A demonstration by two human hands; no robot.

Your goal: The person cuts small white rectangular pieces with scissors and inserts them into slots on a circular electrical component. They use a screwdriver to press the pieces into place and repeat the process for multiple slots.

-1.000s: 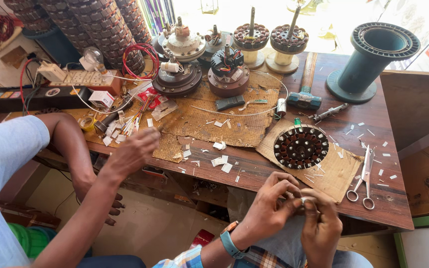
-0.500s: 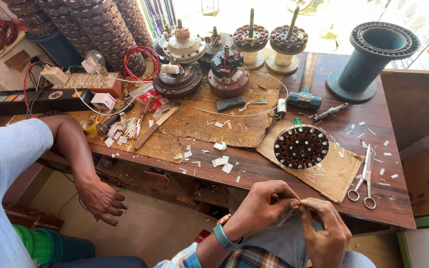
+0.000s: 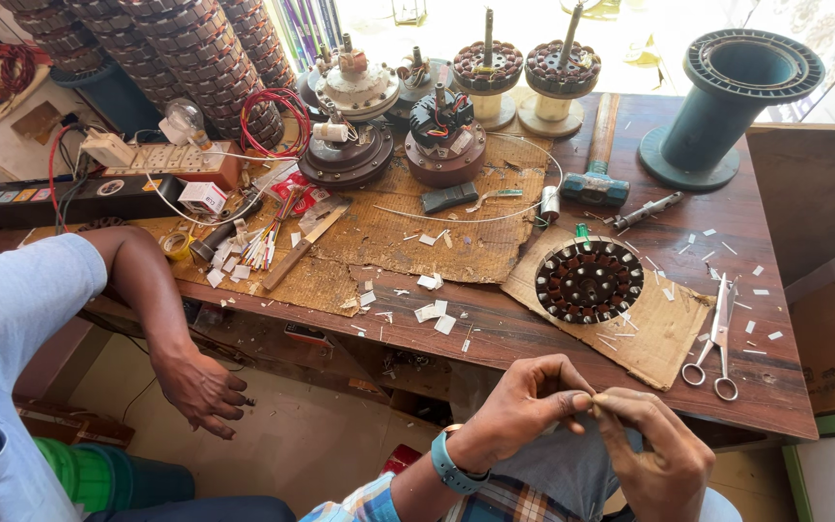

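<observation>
At the far left, another person in a light blue shirt let a hand (image 3: 200,387) hang below the edge of the wooden table (image 3: 533,333), with the fingers loosely curled and holding nothing. On the table, a little to the right, lay white paper scraps (image 3: 434,311).

Near the camera, below the table edge, the left hand (image 3: 524,411) had thumb and forefinger pressed together on a small pale piece (image 3: 587,397). It was too small to tell its kind. The right hand (image 3: 654,454) met it from the other side, and its fingertips pinched the same piece, so the two hands touched at the tips.

The step in hand seemed to be fine fingertip work on this piece, held over the lap. The next move, in my judgement, would call for a steady pinch from both sides and small, slow motions, because the piece could slip easily.

Farther, on a cardboard sheet, lay a round wound stator (image 3: 589,281). Right of it, scissors (image 3: 717,338) lay untouched.
</observation>
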